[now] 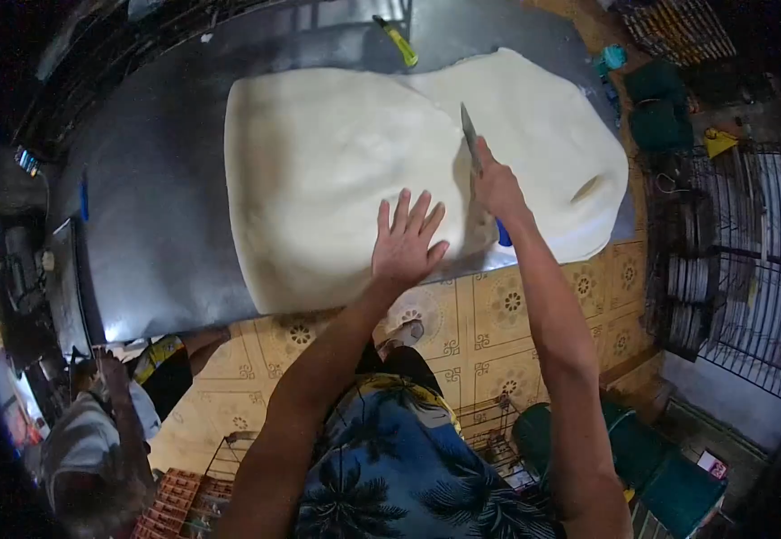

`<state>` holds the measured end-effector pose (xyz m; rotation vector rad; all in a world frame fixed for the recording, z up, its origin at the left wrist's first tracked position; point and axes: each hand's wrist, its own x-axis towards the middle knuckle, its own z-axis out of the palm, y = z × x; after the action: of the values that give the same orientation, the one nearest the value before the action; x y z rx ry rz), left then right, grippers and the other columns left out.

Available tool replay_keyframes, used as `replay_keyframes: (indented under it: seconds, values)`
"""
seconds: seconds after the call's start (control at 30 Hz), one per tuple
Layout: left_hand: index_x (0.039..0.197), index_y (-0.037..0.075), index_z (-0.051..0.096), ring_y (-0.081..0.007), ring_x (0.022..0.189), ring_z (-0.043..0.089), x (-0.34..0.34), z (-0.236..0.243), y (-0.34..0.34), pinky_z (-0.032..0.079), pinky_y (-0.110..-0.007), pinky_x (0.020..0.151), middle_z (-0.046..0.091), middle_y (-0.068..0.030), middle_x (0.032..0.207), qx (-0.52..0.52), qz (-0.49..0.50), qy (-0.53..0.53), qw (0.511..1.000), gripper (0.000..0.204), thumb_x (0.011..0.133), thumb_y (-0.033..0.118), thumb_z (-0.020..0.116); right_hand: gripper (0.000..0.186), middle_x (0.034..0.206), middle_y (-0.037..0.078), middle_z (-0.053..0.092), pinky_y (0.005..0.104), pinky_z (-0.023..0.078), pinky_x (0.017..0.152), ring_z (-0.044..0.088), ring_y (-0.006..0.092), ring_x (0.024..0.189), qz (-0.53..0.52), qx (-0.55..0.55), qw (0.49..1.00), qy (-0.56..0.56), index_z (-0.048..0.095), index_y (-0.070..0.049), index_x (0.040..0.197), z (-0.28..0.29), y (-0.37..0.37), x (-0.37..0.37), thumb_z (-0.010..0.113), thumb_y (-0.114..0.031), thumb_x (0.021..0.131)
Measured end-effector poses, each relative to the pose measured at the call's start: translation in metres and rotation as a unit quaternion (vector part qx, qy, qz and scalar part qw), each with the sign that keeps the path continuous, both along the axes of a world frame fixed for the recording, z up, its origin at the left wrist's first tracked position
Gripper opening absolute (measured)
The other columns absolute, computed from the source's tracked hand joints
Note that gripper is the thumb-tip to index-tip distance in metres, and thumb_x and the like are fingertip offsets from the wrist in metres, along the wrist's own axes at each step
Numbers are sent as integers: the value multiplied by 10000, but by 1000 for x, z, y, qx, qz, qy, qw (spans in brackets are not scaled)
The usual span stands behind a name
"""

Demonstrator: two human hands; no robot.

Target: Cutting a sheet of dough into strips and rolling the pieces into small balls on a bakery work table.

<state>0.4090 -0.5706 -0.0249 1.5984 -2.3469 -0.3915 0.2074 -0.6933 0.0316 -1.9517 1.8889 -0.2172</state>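
Pale doughlike sheet (328, 162), left hand (403, 247) splayed on it, right hand (498, 190) gripping partly hidden knife (469, 128)

Tan floor tiles (489, 310) with flower patterns, shiny grey tabletop (152, 202) catching light, wire racks (772, 260) at right, pale wall (718, 400) beside them, shadowy upper left.

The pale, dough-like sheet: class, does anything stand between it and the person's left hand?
Nothing visible does. The left hand is spread palm-down on the sheet; the knife in the right hand is off to the side, and the yellow-green tool lies beyond the sheet's far edge.
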Motion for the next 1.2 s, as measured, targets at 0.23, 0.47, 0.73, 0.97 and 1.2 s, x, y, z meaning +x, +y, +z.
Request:
replay_keyframes:
  seconds: [0.23, 0.47, 0.73, 0.97, 1.2]
  values:
    - [1641, 207, 336, -342, 1616, 121, -7, -1, 2, 63, -577, 1293, 229, -74, 1738, 14, 15, -68, 998, 669, 1072, 556, 378, 697, 938, 349, 696, 558, 546, 820, 698, 510, 871, 42, 21, 998, -32, 266, -88, 1641, -16, 106, -25, 487, -117, 981]
    - [1576, 142, 433, -437, 1558, 260, 48, 27, 11, 96, -603, 1275, 334, -125, 1686, -27, 136, -30, 990, 595, 1059, 435, 471, 806, 940, 348, 671, 536, 534, 701, 667, 468, 772, -3, 124, 990, -64, 211, -136, 1670, 16, 297, -28, 485, 34, 932]
    - [1605, 104, 404, -433, 1589, 167, 67, 9, 18, 125, -660, 1252, 255, -166, 1715, -18, 114, -34, 993, 646, 1052, 437, 431, 744, 735, 220, 606, 474, 492, 592, 580, 307, 582, -65, 39, 992, -104, 169, -166, 1689, 26, 158, 13, 489, -72, 1024]
    - [1542, 110, 480, -402, 1561, 229, 77, 18, 13, 140, -636, 1257, 342, -158, 1659, -4, 115, 2, 993, 631, 999, 428, 527, 722, 1013, 326, 709, 553, 562, 783, 707, 495, 890, 64, -26, 998, -5, 301, -163, 1640, -15, -87, 55, 537, -128, 959]
    - [1656, 140, 283, -377, 1613, 107, 74, 7, 15, 40, -594, 1292, 189, -123, 1743, 32, 101, -92, 990, 692, 1079, 516, 343, 747, 990, 354, 699, 554, 597, 749, 716, 488, 833, 97, 48, 993, 40, 218, -125, 1660, -13, 61, 35, 503, -103, 971]
